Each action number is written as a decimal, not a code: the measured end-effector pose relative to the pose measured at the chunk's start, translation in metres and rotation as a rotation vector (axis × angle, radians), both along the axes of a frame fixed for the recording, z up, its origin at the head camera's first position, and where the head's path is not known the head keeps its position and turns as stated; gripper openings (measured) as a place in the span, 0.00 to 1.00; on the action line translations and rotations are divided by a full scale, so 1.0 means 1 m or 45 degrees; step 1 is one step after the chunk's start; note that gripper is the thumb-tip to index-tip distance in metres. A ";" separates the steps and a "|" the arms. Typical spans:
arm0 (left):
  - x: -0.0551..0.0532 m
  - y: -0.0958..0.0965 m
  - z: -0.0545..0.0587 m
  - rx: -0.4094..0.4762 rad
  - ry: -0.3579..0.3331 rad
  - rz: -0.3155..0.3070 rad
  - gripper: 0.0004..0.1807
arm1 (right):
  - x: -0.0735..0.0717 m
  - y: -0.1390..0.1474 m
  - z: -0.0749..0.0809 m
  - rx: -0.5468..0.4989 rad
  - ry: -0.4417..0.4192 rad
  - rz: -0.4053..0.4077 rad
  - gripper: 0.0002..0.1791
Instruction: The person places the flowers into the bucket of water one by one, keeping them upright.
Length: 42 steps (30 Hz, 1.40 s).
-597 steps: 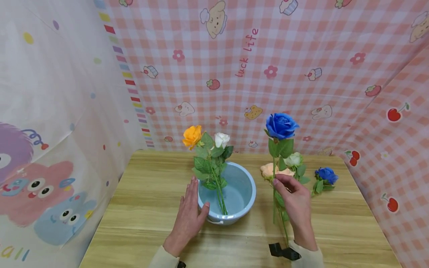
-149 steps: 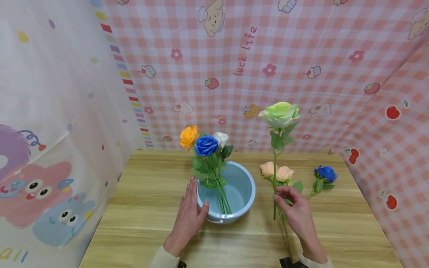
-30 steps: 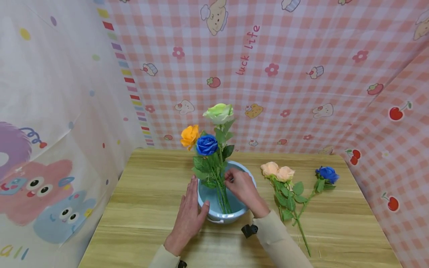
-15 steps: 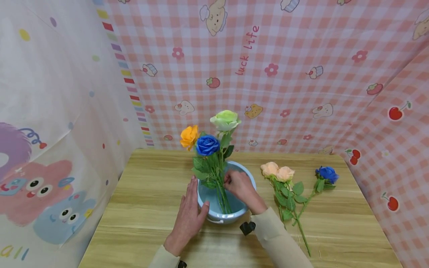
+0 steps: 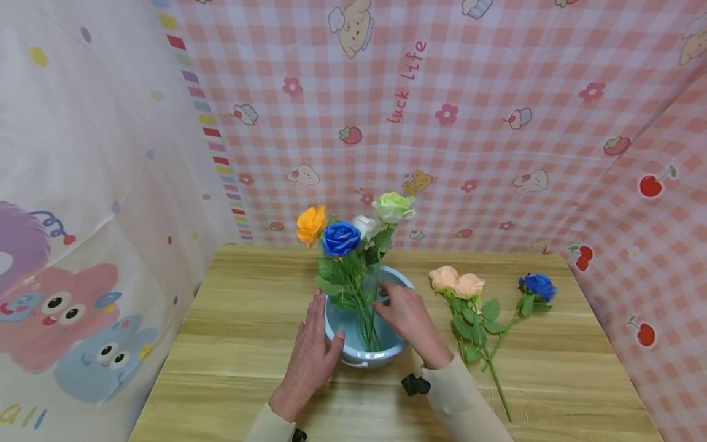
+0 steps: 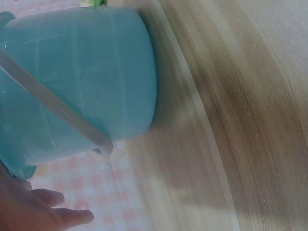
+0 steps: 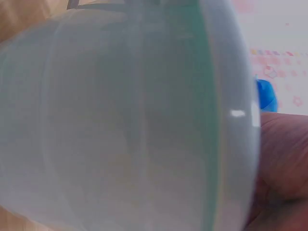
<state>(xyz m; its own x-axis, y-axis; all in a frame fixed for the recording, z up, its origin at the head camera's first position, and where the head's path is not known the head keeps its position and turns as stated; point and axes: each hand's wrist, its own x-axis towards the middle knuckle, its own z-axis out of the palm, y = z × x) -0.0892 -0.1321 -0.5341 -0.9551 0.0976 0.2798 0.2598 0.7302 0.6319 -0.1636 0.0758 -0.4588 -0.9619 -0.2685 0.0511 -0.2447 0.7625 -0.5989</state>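
Note:
A light blue bucket [image 5: 381, 356] stands on the wooden table, holding an orange rose [image 5: 312, 226], a blue rose [image 5: 340, 239] and a white rose [image 5: 364, 226]. With straight fingers my left hand [image 5: 309, 359] rests against its left side. Inside the rim, my right hand [image 5: 410, 318] pinches the stem of a pale green rose [image 5: 394, 207], which leans right of the others. The left wrist view has the bucket wall [image 6: 82, 77] and my left fingers [image 6: 72, 217]. In the right wrist view the bucket [image 7: 120, 120] hides my right fingertips.
To the right on the table [image 5: 237, 307] lie a stem with peach roses [image 5: 469, 286] and another blue rose [image 5: 538, 287]. A checked cloth [image 5: 353, 153] hangs behind the table's far edge.
Earlier the right hand held a blue rose, which now stands in the bucket. It then brought the pale green rose over from the right, and just now that bloom shifted right and down.

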 end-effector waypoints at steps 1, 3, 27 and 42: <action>0.000 0.000 0.000 0.000 -0.001 -0.001 0.44 | 0.002 0.002 0.001 -0.012 0.008 -0.006 0.23; 0.000 0.000 0.000 0.003 0.004 -0.002 0.44 | 0.006 0.006 0.002 -0.043 0.025 -0.022 0.24; 0.000 0.001 -0.002 0.002 -0.009 -0.001 0.45 | 0.039 0.062 -0.034 -0.572 0.513 -0.237 0.19; 0.000 0.002 -0.001 0.016 -0.010 0.003 0.45 | 0.053 0.105 -0.061 -0.541 0.494 -0.412 0.20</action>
<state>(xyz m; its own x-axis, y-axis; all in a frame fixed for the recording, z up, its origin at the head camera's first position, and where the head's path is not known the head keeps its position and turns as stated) -0.0891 -0.1299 -0.5352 -0.9574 0.0920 0.2737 0.2533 0.7229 0.6429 -0.1105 0.1804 -0.5200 -0.8812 0.1513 0.4479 -0.3012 0.5504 -0.7786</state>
